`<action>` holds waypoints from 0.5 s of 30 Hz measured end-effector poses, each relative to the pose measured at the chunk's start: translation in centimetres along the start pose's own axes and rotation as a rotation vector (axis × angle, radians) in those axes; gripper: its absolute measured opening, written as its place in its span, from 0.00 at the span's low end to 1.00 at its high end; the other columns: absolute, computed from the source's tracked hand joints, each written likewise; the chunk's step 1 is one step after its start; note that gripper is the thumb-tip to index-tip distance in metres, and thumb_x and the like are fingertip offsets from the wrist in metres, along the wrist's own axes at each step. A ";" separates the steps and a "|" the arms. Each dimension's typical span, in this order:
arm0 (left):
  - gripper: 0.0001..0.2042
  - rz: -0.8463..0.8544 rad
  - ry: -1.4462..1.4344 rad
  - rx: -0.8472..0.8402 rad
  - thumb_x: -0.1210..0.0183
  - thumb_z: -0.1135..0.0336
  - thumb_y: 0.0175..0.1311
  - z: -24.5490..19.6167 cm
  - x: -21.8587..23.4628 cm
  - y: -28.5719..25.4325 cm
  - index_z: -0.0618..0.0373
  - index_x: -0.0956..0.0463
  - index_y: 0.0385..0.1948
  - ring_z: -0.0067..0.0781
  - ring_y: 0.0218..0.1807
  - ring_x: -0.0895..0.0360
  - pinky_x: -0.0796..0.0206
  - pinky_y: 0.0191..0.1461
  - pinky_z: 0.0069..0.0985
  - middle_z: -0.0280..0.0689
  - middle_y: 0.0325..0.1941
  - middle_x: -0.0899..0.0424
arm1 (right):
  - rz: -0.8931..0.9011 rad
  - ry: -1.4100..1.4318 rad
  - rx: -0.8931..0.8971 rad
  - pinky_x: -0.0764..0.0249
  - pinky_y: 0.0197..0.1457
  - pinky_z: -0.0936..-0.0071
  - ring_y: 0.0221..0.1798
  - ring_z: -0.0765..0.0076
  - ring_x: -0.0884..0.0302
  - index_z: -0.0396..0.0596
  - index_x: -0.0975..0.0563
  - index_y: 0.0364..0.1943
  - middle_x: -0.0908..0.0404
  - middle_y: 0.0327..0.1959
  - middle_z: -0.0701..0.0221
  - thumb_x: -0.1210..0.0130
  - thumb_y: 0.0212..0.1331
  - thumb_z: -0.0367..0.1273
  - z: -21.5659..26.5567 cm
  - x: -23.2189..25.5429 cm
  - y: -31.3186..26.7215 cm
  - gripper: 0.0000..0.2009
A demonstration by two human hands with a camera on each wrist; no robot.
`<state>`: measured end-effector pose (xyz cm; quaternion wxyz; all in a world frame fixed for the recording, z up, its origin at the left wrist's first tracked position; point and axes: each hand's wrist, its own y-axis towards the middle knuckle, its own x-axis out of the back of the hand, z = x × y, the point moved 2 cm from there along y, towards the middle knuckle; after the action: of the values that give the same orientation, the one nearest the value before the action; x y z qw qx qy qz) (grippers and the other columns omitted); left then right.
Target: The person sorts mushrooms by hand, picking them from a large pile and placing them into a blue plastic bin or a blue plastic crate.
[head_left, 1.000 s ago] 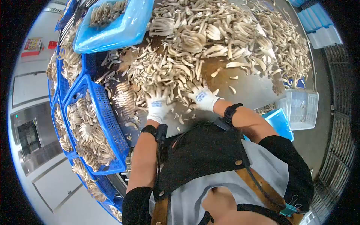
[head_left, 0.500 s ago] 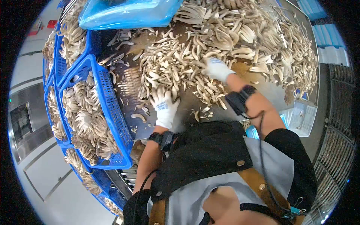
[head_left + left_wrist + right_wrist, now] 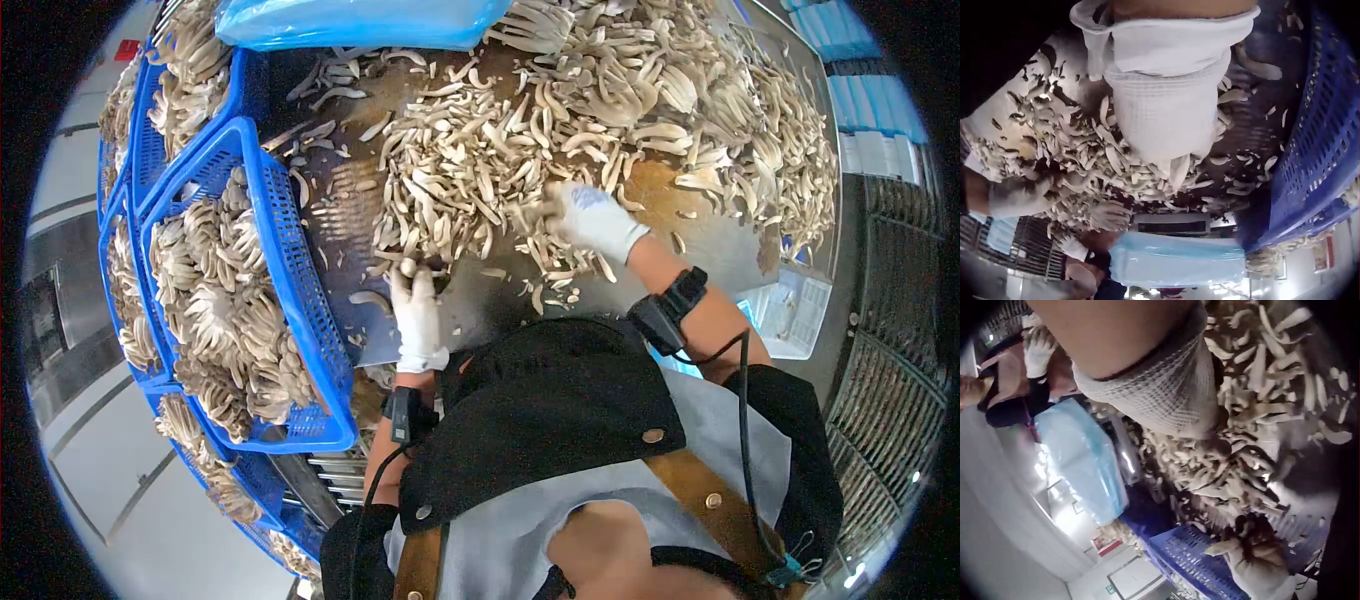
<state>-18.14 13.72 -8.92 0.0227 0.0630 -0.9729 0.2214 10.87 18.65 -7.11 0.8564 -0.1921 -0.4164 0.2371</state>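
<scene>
Loose grey-brown mushrooms (image 3: pixel 450 165) lie heaped on a metal table (image 3: pixel 480 300). My gloved left hand (image 3: pixel 415 310) is at the heap's near edge, its fingers bent around a small mushroom piece (image 3: pixel 408 267) at the fingertips. In the left wrist view, pale pieces show at the tips of the left hand (image 3: pixel 1166 119). The gloved right hand (image 3: pixel 597 220) reaches into the heap's right side, fingers blurred among the mushrooms. In the right wrist view the cuff of the right hand (image 3: pixel 1166 394) shows, its fingers hidden.
Blue baskets (image 3: pixel 295 270) filled with mushroom clusters (image 3: pixel 225 310) line the left. A blue plastic-lined container (image 3: pixel 360 25) sits at the far side; larger clusters (image 3: pixel 640 90) pile to the right. A white crate (image 3: pixel 795 310) stands right. Another person (image 3: pixel 1019 378) works across the table.
The right hand moves up into the heap, then slightly back toward the body. The left hand stays near the front edge, its spread fingers now drawn together. The head view shifts.
</scene>
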 end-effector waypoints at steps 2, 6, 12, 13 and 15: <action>0.11 -0.015 -0.292 0.021 0.52 0.74 0.69 1.2 0.7 1.4 0.57 0.31 0.51 0.27 0.45 0.25 0.29 0.47 0.24 0.36 0.48 0.23 | -0.121 0.062 0.182 0.26 0.47 0.59 0.44 0.48 0.20 0.38 0.29 0.46 0.17 0.42 0.54 0.45 0.53 0.34 1.9 0.8 1.9 0.18; 0.09 -0.038 -0.556 0.110 0.52 0.78 0.67 0.3 1.3 2.0 0.51 0.31 0.43 0.34 0.44 0.22 0.24 0.45 0.32 0.37 0.44 0.22 | -0.092 0.020 0.268 0.27 0.49 0.56 0.46 0.44 0.21 0.38 0.28 0.46 0.18 0.43 0.50 0.45 0.55 0.36 8.7 -1.8 8.6 0.18; 0.08 -0.068 -0.555 0.164 0.51 0.78 0.66 0.5 4.9 3.3 0.49 0.31 0.40 0.33 0.42 0.22 0.26 0.46 0.31 0.35 0.41 0.23 | -0.171 -0.175 -0.003 0.25 0.49 0.54 0.47 0.51 0.18 0.45 0.22 0.45 0.18 0.43 0.57 0.45 0.56 0.40 11.6 -5.0 12.1 0.16; 0.08 -0.080 -0.566 0.181 0.51 0.78 0.66 0.3 5.2 3.4 0.49 0.31 0.40 0.33 0.42 0.22 0.26 0.46 0.32 0.35 0.41 0.23 | -0.206 -0.271 0.010 0.25 0.49 0.54 0.48 0.52 0.20 0.46 0.22 0.45 0.19 0.45 0.58 0.45 0.56 0.40 12.1 -5.6 11.9 0.16; 0.10 -0.100 -0.613 0.174 0.50 0.77 0.67 1.7 6.0 3.8 0.49 0.30 0.44 0.34 0.43 0.22 0.26 0.47 0.33 0.34 0.42 0.23 | -0.275 -0.463 0.037 0.27 0.51 0.54 0.51 0.54 0.22 0.49 0.22 0.46 0.21 0.47 0.60 0.44 0.56 0.38 12.5 -7.3 12.1 0.15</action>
<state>-24.60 15.67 -11.68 -0.2662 0.1762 -0.9075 0.2730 -6.11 25.96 -10.78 0.7660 -0.0588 -0.6188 0.1639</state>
